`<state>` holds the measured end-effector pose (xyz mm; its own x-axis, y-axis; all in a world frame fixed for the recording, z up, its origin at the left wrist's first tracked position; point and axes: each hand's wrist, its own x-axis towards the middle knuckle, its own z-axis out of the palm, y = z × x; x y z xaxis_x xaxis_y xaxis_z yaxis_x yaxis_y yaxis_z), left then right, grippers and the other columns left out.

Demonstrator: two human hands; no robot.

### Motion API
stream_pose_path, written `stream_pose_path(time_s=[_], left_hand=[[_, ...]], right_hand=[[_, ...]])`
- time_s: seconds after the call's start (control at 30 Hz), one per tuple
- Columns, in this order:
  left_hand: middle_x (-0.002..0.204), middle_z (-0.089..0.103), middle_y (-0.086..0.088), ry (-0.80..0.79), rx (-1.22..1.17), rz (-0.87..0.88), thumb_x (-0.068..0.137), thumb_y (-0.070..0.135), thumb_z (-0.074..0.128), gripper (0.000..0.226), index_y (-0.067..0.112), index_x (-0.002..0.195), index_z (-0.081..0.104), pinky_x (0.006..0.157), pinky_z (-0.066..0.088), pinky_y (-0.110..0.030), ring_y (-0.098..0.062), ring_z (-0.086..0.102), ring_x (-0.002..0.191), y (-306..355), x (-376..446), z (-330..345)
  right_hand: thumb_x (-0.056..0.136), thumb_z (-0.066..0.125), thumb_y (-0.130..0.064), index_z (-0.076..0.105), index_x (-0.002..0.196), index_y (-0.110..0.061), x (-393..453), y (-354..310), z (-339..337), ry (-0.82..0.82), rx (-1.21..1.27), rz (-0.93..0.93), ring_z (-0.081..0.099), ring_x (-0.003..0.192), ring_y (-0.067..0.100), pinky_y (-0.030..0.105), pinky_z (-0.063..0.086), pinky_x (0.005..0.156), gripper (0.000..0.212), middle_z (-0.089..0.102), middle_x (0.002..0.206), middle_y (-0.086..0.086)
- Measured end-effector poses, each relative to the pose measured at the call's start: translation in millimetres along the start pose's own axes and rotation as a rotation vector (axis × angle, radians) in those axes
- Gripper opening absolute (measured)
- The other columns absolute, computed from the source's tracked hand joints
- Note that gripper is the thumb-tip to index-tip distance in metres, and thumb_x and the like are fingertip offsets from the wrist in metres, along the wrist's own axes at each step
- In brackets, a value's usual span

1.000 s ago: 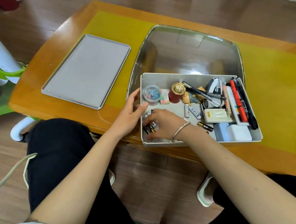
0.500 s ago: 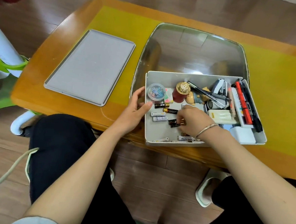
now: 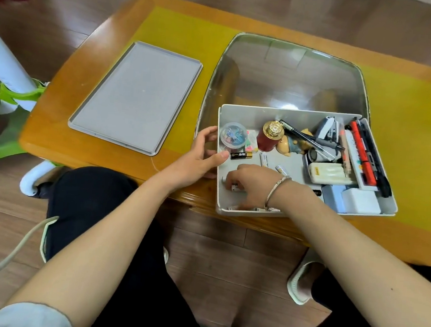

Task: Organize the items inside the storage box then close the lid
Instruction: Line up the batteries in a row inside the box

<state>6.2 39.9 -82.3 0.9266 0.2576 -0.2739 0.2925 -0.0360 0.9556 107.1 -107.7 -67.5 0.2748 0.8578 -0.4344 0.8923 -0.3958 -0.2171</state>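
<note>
Wooden counter (image 3: 104,140) carries the storage box (image 3: 305,214); left hand (image 3: 199,157) grips its wall, right hand (image 3: 253,186) pinches a small battery (image 3: 234,187)

From my feed I look down on a glossy orange-brown wooden table (image 3: 102,53) with a yellow mat (image 3: 187,33) laid across its top. Around it runs wood-plank flooring (image 3: 215,260) — brown, faintly reflective. At far left stands a white post (image 3: 2,59) with green fittings (image 3: 15,93) — soft, even light, no hard shadows.
</note>
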Motion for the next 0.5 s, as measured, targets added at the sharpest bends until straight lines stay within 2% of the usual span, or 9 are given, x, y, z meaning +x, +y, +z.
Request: stream_pose_path(time_s=[0.1, 0.2, 0.27, 0.33, 0.43, 0.5], left_hand=[[0.145, 0.032, 0.008, -0.018, -0.003, -0.005, 0.089, 0.038, 0.06, 0.074, 0.032, 0.146, 0.013, 0.069, 0.055, -0.018, -0.004, 0.053, 0.112, -1.6, 3.5, -2.8], [0.144, 0.031, 0.006, -0.046, -0.005, -0.035, 0.087, 0.038, 0.063, 0.077, 0.034, 0.145, 0.013, 0.073, 0.058, -0.029, -0.009, 0.054, 0.112, -1.2, 8.0, -7.3], [0.143, 0.032, 0.004, -0.067, -0.02, -0.059, 0.082, 0.041, 0.067, 0.081, 0.036, 0.144, 0.015, 0.075, 0.059, -0.034, -0.01, 0.054, 0.112, -0.9, 10.4, -9.4], [0.142, 0.033, 0.003, -0.087, -0.053, -0.079, 0.074, 0.046, 0.069, 0.088, 0.037, 0.143, 0.016, 0.077, 0.059, -0.038, -0.012, 0.053, 0.115, -1.3, 12.3, -10.3], [0.141, 0.035, 0.003, -0.092, -0.065, -0.085, 0.068, 0.05, 0.071, 0.092, 0.038, 0.142, 0.017, 0.077, 0.059, -0.039, -0.014, 0.051, 0.119, -3.1, 14.4, -10.9], [0.141, 0.035, 0.001, -0.088, -0.06, -0.082, 0.067, 0.051, 0.071, 0.093, 0.038, 0.142, 0.017, 0.079, 0.059, -0.042, -0.017, 0.05, 0.121, -4.5, 15.2, -11.1]], right_hand=[[0.075, 0.069, -0.028, 0.061, 0.101, -0.025, 1.5, -2.2, 0.9, 0.051, -0.038, 0.062, 0.054, 0.087, 0.021, 0.027, 0.037, 0.067, 0.027, 0.047, 0.089, -0.003], [0.082, 0.063, -0.027, 0.061, 0.096, -0.018, -4.8, 5.9, 3.0, 0.127, -0.009, 0.274, 0.058, 0.095, 0.027, 0.03, 0.043, 0.072, 0.016, 0.058, 0.098, 0.006], [0.086, 0.06, -0.029, 0.061, 0.098, -0.013, -11.1, 15.7, 1.8, 0.153, -0.042, 0.419, 0.059, 0.097, 0.03, 0.033, 0.045, 0.075, 0.02, 0.06, 0.102, 0.01], [0.083, 0.061, -0.029, 0.062, 0.095, -0.011, -16.0, 24.4, -0.5, 0.162, -0.039, 0.476, 0.058, 0.095, 0.031, 0.033, 0.046, 0.077, 0.021, 0.059, 0.101, 0.012], [0.075, 0.066, -0.027, 0.061, 0.079, -0.014, -17.3, 24.1, -3.8, 0.243, 0.146, 0.465, 0.059, 0.085, 0.026, 0.031, 0.049, 0.074, 0.014, 0.063, 0.088, 0.008], [0.07, 0.066, -0.022, 0.057, 0.076, -0.016, -13.0, 12.9, -3.9, 0.308, 0.348, 0.425, 0.062, 0.074, 0.024, 0.032, 0.052, 0.067, 0.013, 0.064, 0.078, 0.005]])
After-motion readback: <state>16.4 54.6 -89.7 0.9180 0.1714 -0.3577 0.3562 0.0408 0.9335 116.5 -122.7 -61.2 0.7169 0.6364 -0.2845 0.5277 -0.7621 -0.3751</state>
